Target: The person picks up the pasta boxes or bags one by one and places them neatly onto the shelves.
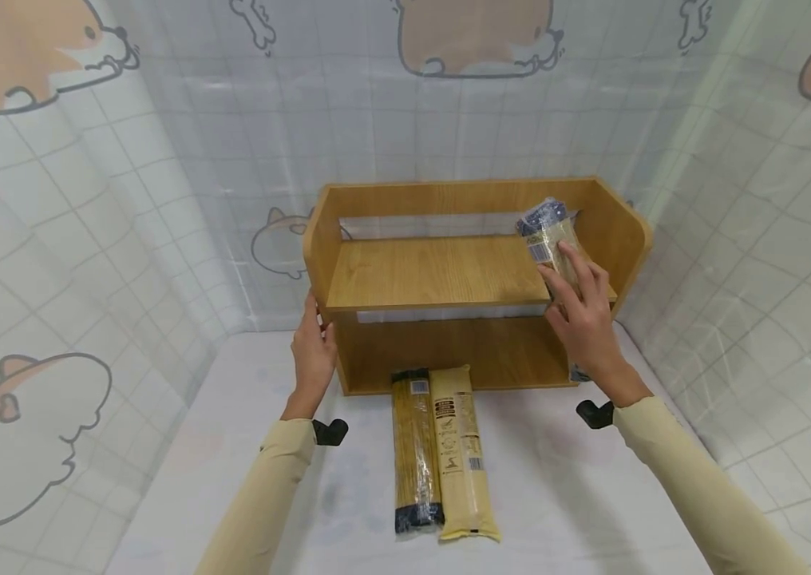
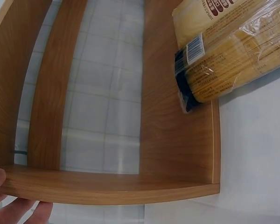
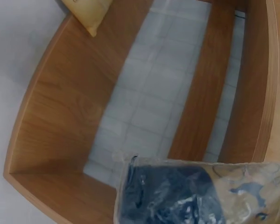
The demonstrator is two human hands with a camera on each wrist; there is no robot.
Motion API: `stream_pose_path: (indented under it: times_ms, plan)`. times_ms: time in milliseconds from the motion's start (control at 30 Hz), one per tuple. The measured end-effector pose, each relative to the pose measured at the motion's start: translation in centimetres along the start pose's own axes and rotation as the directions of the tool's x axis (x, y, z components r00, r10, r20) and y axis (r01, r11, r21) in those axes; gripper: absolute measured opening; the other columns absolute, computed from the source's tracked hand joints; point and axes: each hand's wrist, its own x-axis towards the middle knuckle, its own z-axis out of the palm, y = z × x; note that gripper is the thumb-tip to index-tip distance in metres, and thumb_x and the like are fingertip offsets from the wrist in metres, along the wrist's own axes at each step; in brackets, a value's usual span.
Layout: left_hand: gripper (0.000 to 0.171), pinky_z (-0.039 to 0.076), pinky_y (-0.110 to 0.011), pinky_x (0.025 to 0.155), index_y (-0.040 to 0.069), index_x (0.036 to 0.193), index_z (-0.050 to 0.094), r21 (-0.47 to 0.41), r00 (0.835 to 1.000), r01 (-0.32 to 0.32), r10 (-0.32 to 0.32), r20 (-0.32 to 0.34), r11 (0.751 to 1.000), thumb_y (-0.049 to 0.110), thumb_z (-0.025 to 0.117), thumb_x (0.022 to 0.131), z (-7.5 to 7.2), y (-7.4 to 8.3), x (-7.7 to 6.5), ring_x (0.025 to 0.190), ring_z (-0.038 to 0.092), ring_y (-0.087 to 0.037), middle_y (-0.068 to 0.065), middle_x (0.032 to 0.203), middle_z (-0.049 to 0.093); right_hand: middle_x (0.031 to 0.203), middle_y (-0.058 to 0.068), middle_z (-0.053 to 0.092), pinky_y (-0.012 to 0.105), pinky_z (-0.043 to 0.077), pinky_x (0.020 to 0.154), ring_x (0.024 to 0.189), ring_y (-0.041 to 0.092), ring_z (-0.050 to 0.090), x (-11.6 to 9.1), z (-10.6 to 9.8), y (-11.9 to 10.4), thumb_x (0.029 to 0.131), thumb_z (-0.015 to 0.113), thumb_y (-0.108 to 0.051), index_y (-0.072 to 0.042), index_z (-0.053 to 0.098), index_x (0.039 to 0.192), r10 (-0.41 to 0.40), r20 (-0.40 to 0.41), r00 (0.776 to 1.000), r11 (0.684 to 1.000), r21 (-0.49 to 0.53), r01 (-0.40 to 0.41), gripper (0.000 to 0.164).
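My left hand (image 1: 315,351) holds the left side panel of a two-tier wooden shelf (image 1: 441,271). In the left wrist view its thumb lies on one face of the panel and its fingers (image 2: 39,213) on the other. My right hand (image 1: 587,323) grips a long clear-wrapped noodle packet (image 1: 547,231) with dark blue ends, tilted in front of the shelf's right part. Its upper end is over the upper board; the blue lower end (image 3: 170,193) shows in the right wrist view, where the hand is out of sight.
A spaghetti pack (image 1: 416,447) with dark ends and a yellow noodle bag (image 1: 459,463) lie side by side, their far ends on the shelf's lower board. The white table (image 1: 542,495) extends in front, and a patterned curtain (image 1: 449,128) hangs behind and at both sides.
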Motion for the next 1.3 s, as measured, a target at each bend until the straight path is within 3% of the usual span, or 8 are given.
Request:
stream_pose_path:
  times_ms: [333,667,900,1300]
  plan:
    - [0.066,0.055,-0.042,0.075,0.03,0.14,0.024,-0.007,0.999,-0.034,0.034,-0.018,0.999,0.003,0.052,0.087,-0.1,0.1,0.2,0.102,0.062,-0.03,-0.009,0.131,0.052,0.147,0.008,0.03,0.049,0.043,0.086,0.119,0.036,0.035,1.3,0.5,2.2,0.07,0.064,0.009,-0.014,0.051,0.127,0.052,0.053,0.997,0.997,-0.059,-0.049,0.063]
    - [0.071,0.054,-0.042,0.08,0.034,0.143,0.014,-0.018,0.999,-0.035,0.035,0.017,0.999,0.005,0.051,0.089,0.6,0.0,0.0,0.109,0.058,-0.029,-0.009,0.135,0.047,0.147,0.01,0.028,0.051,0.031,0.095,0.122,0.037,0.037,2.1,0.8,5.2,0.07,0.056,0.012,-0.01,0.036,0.136,0.135,0.039,0.99,0.983,-0.127,-0.129,0.072]
    - [0.069,0.053,-0.045,0.08,0.028,0.144,0.016,0.009,0.999,-0.053,0.053,-0.012,0.999,0.004,0.05,0.089,0.5,-0.3,-0.2,0.107,0.059,-0.032,-0.011,0.135,0.048,0.147,0.013,0.026,0.054,0.031,0.091,0.117,0.042,0.036,3.2,1.2,5.5,0.075,0.054,0.008,-0.008,0.034,0.137,0.162,0.07,0.984,0.972,-0.183,-0.147,0.067]
    - [0.068,0.051,-0.047,0.082,0.027,0.144,0.016,0.055,0.998,-0.042,0.044,-0.036,0.998,0.005,0.05,0.089,0.6,-0.7,0.0,0.109,0.058,-0.032,-0.011,0.134,0.048,0.145,0.011,0.03,0.058,0.036,0.077,0.103,0.045,0.04,3.9,2.1,6.3,0.079,0.049,-0.002,-0.009,0.039,0.132,0.306,0.143,0.941,0.941,-0.196,-0.276,0.055]
